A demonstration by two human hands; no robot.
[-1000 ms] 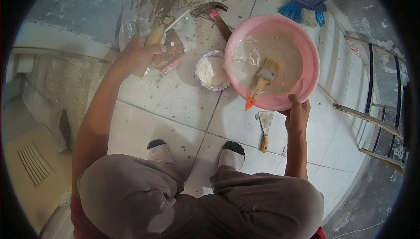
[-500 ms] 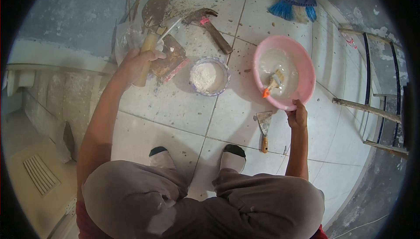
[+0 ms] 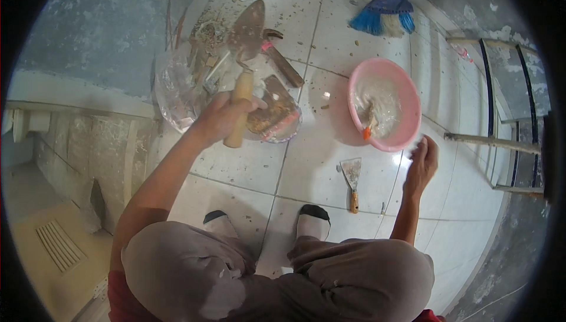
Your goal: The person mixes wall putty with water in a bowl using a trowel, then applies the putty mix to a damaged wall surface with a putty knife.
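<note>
My left hand (image 3: 223,117) is closed around the wooden handle of a trowel (image 3: 247,27), its pointed blade directed away from me. A flat, stained plate-like tool with a reddish edge (image 3: 272,107) hangs beside the same hand; how it is held is hidden. It covers most of the small bowl (image 3: 293,131) on the floor. My right hand (image 3: 423,160) is just off the near right rim of a pink basin (image 3: 414,110), fingers loosely bent and holding nothing. Cloudy water fills the basin, with an orange-tipped tool (image 3: 368,130) in it. A wooden-handled scraper (image 3: 352,183) lies nearer me.
A hammer (image 3: 286,67) lies beyond the trowel. Clear plastic bag (image 3: 174,89) and rubble are by the left wall. A blue broom (image 3: 386,15) rests at the far right, and a ladder-like frame (image 3: 492,139) stands along the right side. Debris is scattered over the tiles.
My left hand has moved right with the trowel and the flat tool, now over the bowl. My right hand has let go of the basin, whose water is rippling.
</note>
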